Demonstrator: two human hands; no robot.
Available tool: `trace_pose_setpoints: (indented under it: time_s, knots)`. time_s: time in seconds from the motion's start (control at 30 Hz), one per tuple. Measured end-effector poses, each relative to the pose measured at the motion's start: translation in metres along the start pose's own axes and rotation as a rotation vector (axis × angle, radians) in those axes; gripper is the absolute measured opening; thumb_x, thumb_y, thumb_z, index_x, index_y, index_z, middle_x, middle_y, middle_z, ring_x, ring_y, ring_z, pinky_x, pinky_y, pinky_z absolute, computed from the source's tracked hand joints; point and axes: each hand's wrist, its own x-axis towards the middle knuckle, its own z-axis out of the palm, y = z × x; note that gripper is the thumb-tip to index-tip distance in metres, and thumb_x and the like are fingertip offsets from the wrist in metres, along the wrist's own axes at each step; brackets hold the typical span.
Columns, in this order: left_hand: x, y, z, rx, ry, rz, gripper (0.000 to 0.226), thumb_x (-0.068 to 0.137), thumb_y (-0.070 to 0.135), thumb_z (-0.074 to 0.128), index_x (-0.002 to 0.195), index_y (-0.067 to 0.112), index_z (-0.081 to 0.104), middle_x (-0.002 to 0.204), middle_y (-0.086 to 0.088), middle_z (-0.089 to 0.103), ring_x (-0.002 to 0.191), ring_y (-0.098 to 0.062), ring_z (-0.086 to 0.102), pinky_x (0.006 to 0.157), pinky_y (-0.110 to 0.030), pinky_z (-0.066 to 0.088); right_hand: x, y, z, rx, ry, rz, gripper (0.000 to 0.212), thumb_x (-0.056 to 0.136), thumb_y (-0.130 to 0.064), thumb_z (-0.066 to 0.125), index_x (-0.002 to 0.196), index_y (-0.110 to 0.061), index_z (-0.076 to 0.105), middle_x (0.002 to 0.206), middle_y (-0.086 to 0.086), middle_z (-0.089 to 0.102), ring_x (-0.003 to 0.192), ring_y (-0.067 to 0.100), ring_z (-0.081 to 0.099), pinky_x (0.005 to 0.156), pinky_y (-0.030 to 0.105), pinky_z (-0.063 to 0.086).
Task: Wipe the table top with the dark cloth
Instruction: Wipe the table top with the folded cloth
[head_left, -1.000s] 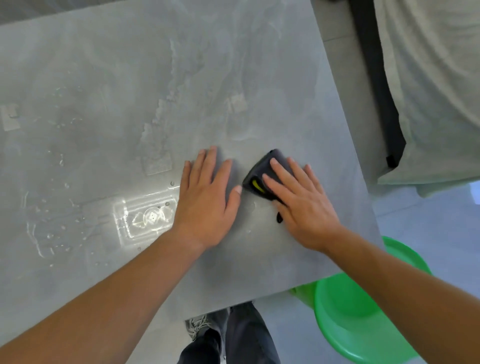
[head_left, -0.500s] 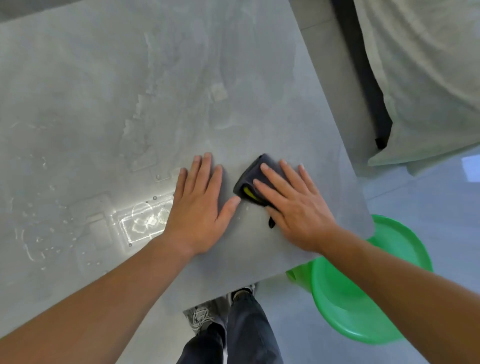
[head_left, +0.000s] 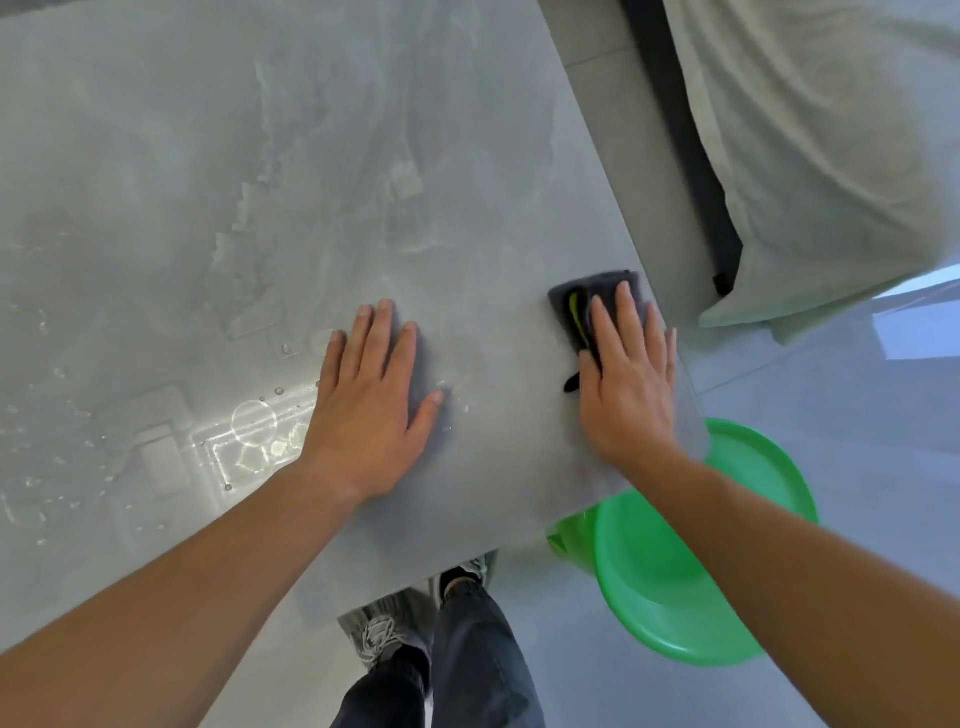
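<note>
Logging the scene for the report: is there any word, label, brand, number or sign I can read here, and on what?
None can be read.
Cloth: a yellow-green mark under the right hand, too blurred to tell if it is lettering.
Table: only water streaks and drops, no print.
Green basin: no text shows.
Shoes: no legible brand.

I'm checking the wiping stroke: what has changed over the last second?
The right hand slid the dark cloth rightward, away from the left hand, to the table top's right edge. Nothing was picked up or released. The left hand stays flat on the table; water drops remain at left.
</note>
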Motion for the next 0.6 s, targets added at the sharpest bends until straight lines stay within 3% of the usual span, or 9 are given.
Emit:
trace_pose_setpoints:
  time_s: [0.13, 0.3, 0.43, 0.53, 0.6]
  knots:
    - [-0.009, 0.002, 0.002, -0.02, 0.056, 0.028, 0.067, 0.1, 0.053, 0.026, 0.153, 0.013, 0.028, 0.167, -0.012, 0.005, 0.154, -0.024, -0.005, 0.123, -0.041, -0.005, 0.046, -0.014, -0.002, 0.043, 0.07, 0.161, 0.057, 0.104, -0.031, 0.033, 0.159, -0.026, 0.017, 0.168, -0.002, -0.001, 0.154, 0.028, -0.005, 0.124, 0.048, -0.003]
    - [-0.035, 0.008, 0.006, -0.04, 0.029, 0.019, 0.061, 0.097, 0.039, 0.031, 0.151, 0.011, 0.034, 0.166, -0.014, 0.009, 0.154, -0.026, -0.002, 0.123, -0.038, -0.007, -0.047, -0.026, 0.019, -0.048, 0.003, -0.108, 0.058, 0.102, -0.037, 0.036, 0.157, -0.025, 0.025, 0.168, 0.001, 0.008, 0.154, 0.031, 0.001, 0.124, 0.05, 0.004]
    - [-0.044, 0.003, 0.007, -0.092, 0.014, -0.002, 0.065, 0.097, 0.042, 0.027, 0.155, 0.013, 0.026, 0.167, -0.008, 0.002, 0.153, -0.019, -0.009, 0.124, -0.039, -0.004, -0.066, -0.036, 0.029, -0.104, -0.073, -0.31, 0.058, 0.101, -0.037, 0.036, 0.157, -0.026, 0.025, 0.167, 0.002, 0.011, 0.154, 0.032, 0.002, 0.123, 0.054, 0.008]
    - [-0.046, -0.001, 0.007, -0.131, 0.005, 0.02, 0.072, 0.099, 0.053, 0.021, 0.159, 0.015, 0.012, 0.168, -0.002, -0.002, 0.152, -0.011, -0.013, 0.123, -0.036, -0.005, -0.027, -0.058, 0.028, -0.032, -0.007, -0.239, 0.058, 0.099, -0.032, 0.038, 0.156, -0.026, 0.028, 0.167, 0.001, 0.015, 0.153, 0.033, 0.006, 0.123, 0.055, 0.007]
    - [-0.046, -0.003, 0.005, -0.219, 0.015, -0.006, 0.072, 0.099, 0.054, 0.022, 0.159, 0.017, 0.009, 0.168, -0.001, 0.005, 0.153, -0.011, -0.004, 0.124, -0.035, 0.002, -0.021, -0.077, 0.033, 0.021, 0.012, -0.172, 0.059, 0.098, -0.03, 0.036, 0.156, -0.024, 0.028, 0.167, 0.002, 0.014, 0.154, 0.033, 0.003, 0.123, 0.054, 0.006]
